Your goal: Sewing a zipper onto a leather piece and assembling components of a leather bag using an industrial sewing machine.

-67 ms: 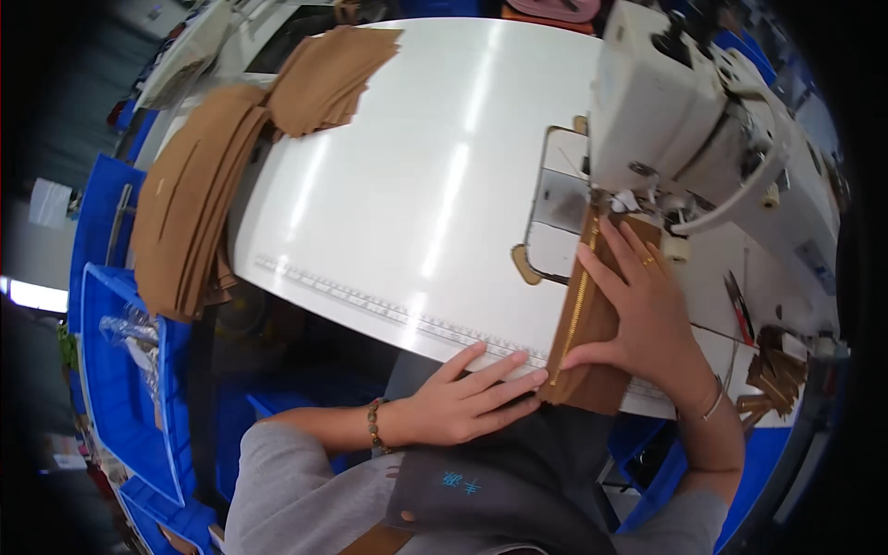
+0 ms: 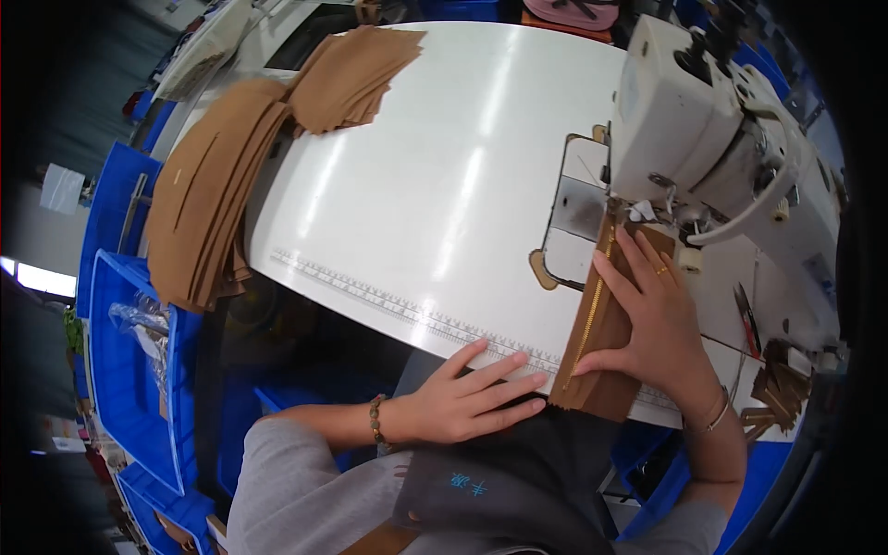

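- Head view, nearest, at six o'clock: dark apron [image 2: 541, 462] with blue marking, over a grey shirt.
- Just above, at six o'clock: left hand [image 2: 462, 402], palm down, fingers spread across the table's near edge; loose, nothing in its grasp. Beaded bracelet [image 2: 375, 421] at the wrist. Little fingertip just beside the brown strip; touching or apart, impossible to tell.
- Between three and four o'clock: brown strip [image 2: 610, 384], long and flat, near end past the table's edge, far end at the machine's needle area. Gold zip [image 2: 592, 305] lengthwise, near its left side.
- On top of the strip: right hand [image 2: 661, 333], fingers fanned toward the machine, thumb apart and down by the zip's near end; flat on the cloth, not clenched. Gold ring [image 2: 662, 270] on one finger.
- From nine o'clock down to four: printed ruler [image 2: 407, 307] along the near edge of the white table [image 2: 398, 185].
- Toward four o'clock, right of the hand: brown scraps [image 2: 779, 393] in a heap; just beyond, red-and-black snips [image 2: 747, 319].
- Between eight and nine: blue bin [image 2: 183, 398], plastic bag [image 2: 148, 328] inside.
- At two: white sewing machine [image 2: 666, 120], metal plate [image 2: 578, 205] to its left.
- Toward ten: large stack of brown pieces [image 2: 208, 199], fanned.
- At eleven: smaller brown stack [image 2: 351, 83], touching the large one.
- At one, farthest: pink object [image 2: 583, 13], partly cut off.
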Available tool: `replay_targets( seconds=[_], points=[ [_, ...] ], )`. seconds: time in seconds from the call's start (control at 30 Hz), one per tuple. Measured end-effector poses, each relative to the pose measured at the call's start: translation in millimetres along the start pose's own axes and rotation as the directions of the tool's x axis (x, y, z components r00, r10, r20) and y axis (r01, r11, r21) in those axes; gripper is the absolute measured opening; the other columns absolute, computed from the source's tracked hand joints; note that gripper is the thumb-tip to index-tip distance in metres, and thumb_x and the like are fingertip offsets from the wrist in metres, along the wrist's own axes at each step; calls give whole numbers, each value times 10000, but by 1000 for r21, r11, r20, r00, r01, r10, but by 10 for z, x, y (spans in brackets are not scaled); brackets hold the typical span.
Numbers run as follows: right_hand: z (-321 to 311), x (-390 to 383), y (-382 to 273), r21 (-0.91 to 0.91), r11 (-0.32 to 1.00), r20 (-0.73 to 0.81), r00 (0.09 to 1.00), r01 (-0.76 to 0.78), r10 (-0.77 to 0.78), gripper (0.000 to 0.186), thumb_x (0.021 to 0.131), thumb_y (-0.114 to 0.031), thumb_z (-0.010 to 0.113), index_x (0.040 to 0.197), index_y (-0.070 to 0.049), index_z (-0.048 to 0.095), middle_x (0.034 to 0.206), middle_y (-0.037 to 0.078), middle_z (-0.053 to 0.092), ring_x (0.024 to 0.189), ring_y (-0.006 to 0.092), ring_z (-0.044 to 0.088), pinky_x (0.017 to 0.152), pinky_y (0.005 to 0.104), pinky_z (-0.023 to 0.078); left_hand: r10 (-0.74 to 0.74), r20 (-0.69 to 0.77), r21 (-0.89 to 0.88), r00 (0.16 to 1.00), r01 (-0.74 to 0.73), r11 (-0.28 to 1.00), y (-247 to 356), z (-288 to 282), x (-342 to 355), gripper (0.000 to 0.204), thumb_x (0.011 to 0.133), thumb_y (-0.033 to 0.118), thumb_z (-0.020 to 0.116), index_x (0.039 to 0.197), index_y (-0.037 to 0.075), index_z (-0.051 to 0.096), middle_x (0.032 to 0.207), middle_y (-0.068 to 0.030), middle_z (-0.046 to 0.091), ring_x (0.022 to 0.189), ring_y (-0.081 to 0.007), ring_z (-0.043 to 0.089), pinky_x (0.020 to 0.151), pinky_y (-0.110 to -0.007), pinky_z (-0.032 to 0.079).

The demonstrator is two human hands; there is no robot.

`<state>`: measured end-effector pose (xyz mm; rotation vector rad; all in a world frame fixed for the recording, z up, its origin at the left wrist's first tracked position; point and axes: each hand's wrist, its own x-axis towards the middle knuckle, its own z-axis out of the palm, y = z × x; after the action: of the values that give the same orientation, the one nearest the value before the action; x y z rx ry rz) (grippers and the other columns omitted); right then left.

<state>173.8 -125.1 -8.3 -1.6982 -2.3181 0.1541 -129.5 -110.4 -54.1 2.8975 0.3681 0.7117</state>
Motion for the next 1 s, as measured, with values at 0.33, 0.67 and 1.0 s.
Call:
replay_targets(
  seconds=[0.33,0.67,1.0],
  points=[
    [58,-70,66,-61,997,26,998,-51,52,1282,532,-887,756,1492,-59,571,1604,262,434,1494,457,408,1126,572,406,-452,-402,842,797,515,159,-2243,-1827,-858,404,1021,303,655,1341,57,676,1441,-141,644,1313,-352,607,1052,-460,494],
    [68,-78,64,-105,994,-12,1000,-15,14,1208,592,-863,744,1466,-43,591,1579,270,462,1469,449,439,1131,582,383,-765,-280,878,580,477,41,-2523,-2065,-1237,527,984,138,578,1477,-38,515,1486,-237,584,1326,-385,605,958,-443,609],
    [106,-78,55,-84,996,-96,995,12,-20,1140,646,-838,737,1423,-10,622,1545,281,496,1422,433,491,1144,574,366,-828,-240,743,506,645,179,-2530,-2553,-1025,387,1027,294,589,1289,29,696,1271,-208,691,1179,-354,667,925,-454,567]
  ],
)
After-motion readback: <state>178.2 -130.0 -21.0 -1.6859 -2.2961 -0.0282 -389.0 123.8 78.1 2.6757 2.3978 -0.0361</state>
